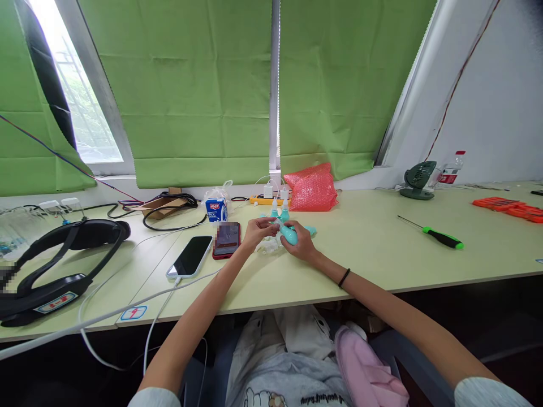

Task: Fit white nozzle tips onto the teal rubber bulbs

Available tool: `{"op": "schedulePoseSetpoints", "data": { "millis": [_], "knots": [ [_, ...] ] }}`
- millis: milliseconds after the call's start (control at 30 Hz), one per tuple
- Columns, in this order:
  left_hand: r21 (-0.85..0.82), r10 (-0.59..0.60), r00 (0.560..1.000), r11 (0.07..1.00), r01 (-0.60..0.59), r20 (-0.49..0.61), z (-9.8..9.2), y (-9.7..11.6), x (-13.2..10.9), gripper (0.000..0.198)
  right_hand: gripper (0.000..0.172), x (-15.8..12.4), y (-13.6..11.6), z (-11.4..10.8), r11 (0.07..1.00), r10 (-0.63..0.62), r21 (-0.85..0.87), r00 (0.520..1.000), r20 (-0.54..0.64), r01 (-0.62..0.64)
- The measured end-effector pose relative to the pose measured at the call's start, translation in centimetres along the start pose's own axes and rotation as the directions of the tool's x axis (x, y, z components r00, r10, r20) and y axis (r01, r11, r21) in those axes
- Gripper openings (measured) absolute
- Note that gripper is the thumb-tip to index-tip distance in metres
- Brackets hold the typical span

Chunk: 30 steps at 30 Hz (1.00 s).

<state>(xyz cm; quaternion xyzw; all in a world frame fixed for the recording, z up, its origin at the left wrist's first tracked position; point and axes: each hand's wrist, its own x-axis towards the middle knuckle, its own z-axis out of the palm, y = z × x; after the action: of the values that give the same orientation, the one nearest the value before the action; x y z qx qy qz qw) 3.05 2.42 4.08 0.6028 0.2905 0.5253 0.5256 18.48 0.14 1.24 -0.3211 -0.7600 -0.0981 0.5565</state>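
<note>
My right hand [302,242] is wrapped round a small rounded teal bottle [289,235], tilted with its narrow end toward the left. At that end my left hand [258,230] pinches a small clear piece [278,223]; whether it is fixed to the bottle I cannot tell. Just beyond the hands stand teal bottles with pale pointed tips [284,212]. Loose clear pieces [268,245] lie on the table below my fingers. Another teal part [312,230] shows past my right hand, its shape partly hidden.
Left of my hands lie a red-edged phone [227,240] and a white phone [190,257] on a cable. A blue box [216,209], a power strip [261,200] and red bubble wrap [313,189] sit behind. A black headset [68,260] is far left, a screwdriver [436,234] and fan [418,181] right.
</note>
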Motion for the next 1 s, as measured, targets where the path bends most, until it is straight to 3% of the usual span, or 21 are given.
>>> {"op": "schedulePoseSetpoints", "data": {
  "millis": [233, 400, 633, 833, 1000],
  "knots": [
    [-0.067, -0.021, 1.0, 0.998, 0.019, -0.019, 0.2, 0.0, -0.3, 0.048, 0.026, 0.1, -0.1, -0.2, 1.0, 0.014, -0.017, 1.0, -0.01, -0.014],
    [-0.023, 0.001, 0.998, 1.0, -0.003, -0.069, 0.5, -0.1, -0.5, 0.042, 0.025, 0.0, 0.1, 0.0, 0.999, 0.008, -0.034, 1.0, -0.028, -0.009],
    [0.262, 0.123, 0.985, 0.961, -0.087, -0.121, 1.3, -0.4, -0.8, 0.022, 0.026, -0.4, 0.5, 0.4, 0.996, 0.011, -0.086, 0.999, -0.043, -0.015],
    [0.535, 0.242, 0.965, 0.831, -0.154, -0.098, 1.6, -1.1, -1.3, 0.015, 0.026, -0.6, 0.8, 0.7, 0.993, 0.018, -0.115, 0.999, -0.039, -0.023],
    [0.648, 0.287, 0.957, 0.738, -0.188, -0.049, 1.5, -1.6, -1.2, 0.017, 0.024, -0.5, 0.7, 0.6, 0.994, 0.013, -0.109, 1.0, -0.021, -0.015]
  ]
}}
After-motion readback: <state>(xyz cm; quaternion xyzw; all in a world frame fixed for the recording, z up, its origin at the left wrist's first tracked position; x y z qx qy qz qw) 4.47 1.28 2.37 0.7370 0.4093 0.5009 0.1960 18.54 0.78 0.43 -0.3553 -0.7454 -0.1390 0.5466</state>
